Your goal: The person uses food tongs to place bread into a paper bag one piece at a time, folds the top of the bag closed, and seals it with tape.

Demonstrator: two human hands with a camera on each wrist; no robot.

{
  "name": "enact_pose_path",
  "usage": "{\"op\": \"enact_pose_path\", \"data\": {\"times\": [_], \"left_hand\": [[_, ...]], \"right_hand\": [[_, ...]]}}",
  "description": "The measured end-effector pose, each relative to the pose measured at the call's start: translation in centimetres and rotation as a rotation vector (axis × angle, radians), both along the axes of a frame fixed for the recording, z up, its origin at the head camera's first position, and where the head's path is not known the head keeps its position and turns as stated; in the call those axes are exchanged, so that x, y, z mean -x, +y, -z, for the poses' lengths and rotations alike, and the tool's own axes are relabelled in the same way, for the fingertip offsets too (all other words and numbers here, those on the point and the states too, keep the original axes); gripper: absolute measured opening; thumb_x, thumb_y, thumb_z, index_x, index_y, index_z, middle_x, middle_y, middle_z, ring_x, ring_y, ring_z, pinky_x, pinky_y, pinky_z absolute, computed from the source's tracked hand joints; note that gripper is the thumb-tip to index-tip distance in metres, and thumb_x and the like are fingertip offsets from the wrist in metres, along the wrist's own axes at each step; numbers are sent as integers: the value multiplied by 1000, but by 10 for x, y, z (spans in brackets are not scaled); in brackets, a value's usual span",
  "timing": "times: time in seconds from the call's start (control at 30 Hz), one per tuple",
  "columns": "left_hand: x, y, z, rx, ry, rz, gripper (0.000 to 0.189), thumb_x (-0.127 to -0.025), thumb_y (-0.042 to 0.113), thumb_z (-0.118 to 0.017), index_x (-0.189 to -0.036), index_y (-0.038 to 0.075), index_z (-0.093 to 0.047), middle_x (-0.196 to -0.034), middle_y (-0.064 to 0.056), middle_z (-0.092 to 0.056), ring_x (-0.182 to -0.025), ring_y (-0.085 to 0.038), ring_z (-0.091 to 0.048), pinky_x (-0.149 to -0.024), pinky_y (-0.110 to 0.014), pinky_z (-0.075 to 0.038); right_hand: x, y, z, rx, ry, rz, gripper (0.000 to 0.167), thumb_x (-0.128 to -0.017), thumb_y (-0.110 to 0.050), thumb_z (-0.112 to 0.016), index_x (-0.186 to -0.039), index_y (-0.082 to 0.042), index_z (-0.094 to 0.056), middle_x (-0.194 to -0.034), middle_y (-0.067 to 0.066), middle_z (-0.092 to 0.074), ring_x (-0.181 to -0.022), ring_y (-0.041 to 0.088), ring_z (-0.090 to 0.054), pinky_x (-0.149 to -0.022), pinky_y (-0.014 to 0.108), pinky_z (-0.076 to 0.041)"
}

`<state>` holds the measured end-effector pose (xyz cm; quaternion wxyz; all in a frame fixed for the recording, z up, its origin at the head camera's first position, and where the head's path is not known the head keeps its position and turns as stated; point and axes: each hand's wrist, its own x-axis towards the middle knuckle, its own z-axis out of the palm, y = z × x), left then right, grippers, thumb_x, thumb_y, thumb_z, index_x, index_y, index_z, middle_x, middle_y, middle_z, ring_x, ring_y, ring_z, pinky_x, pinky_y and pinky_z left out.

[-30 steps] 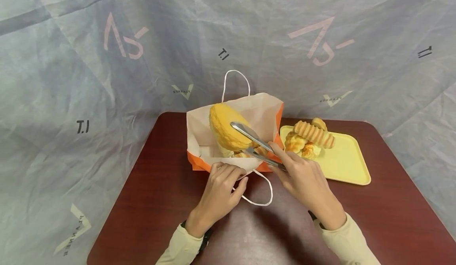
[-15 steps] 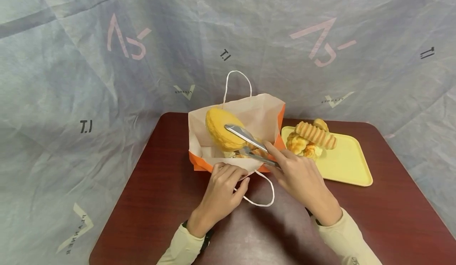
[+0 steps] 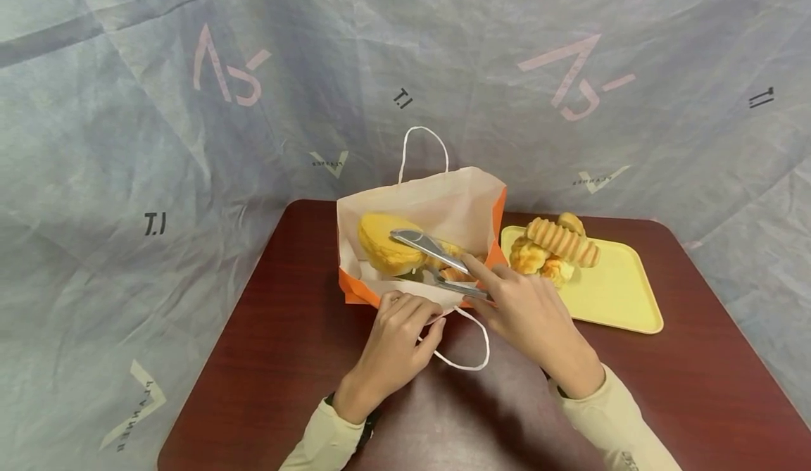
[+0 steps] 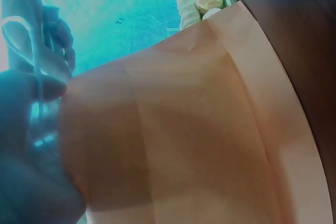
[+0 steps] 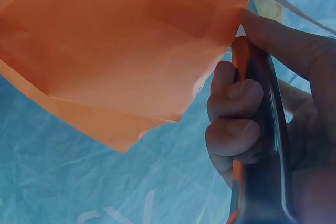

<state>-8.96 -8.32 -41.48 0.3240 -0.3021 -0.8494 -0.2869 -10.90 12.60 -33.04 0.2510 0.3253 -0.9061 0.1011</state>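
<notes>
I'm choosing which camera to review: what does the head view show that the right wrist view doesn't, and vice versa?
Only the head view: the ridged bread roll and the dark red tabletop.
Only the right wrist view: two fingertips curled round the metal tongs.
Both: the right hand, those tongs and the orange paper bag.

Pastries (image 3: 453,274) in the paper bag (image 3: 469,200) partly hidden by metal tongs (image 3: 433,246), near-left corner of the yellow tray (image 3: 614,281) behind the right hand (image 3: 537,316), sleeves (image 3: 326,432) cropped by the head view's edge, left hand (image 3: 394,344) cropped in its wrist view
</notes>
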Motion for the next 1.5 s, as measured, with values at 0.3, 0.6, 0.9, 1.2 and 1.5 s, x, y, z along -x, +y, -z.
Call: {"op": "enact_pose_path", "data": {"times": [0.3,0.6,0.9,1.2,1.5], "left_hand": [[1,0,-1,1,7,-2,5,-92,16,-64,-92,15,-69,-87,6,-66,-84,-9,-61,-85,-35,-39],[2,0,-3,0,19,-1,5,-87,12,-70,-92,12,-69,-89,5,-65,-87,-12,-62,-85,-37,-39],[1,1,-4,4,24,-2,4,-91,15,-67,-94,13,-68,-90,4,-66,-87,-11,-62,-81,-35,-38],[0,3,-5,2,11,-6,7,-92,17,-66,-96,13,-68,-93,4,-66,-88,-12,-62,-75,-33,-35],[0,3,-5,-6,17,1,6,-89,14,-68,-94,12,-68,-90,4,-65,-85,-13,-61,-75,-32,-34]], "right_hand": [[-3,3,-2,-16,-3,11,65,-76,-33,-86,-134,-21,-60,-65,-4,-53,-43,9,-35,-39,25,-27],[-6,6,-2,2,8,-10,61,-77,-35,-85,-133,-24,-62,-63,-5,-48,-43,7,-33,-39,24,-26],[-5,4,-4,-16,59,15,65,-77,-31,-85,-137,-25,-59,-65,-3,-48,-42,8,-32,-38,24,-24],[-11,3,-9,-71,112,88,57,-74,-34,-88,-124,-19,-64,-76,7,-49,-47,20,-42,-36,28,-29],[-13,3,-13,-51,135,174,49,-73,-18,-88,-116,-19,-66,-74,9,-46,-51,29,-48,-35,34,-32]]}}
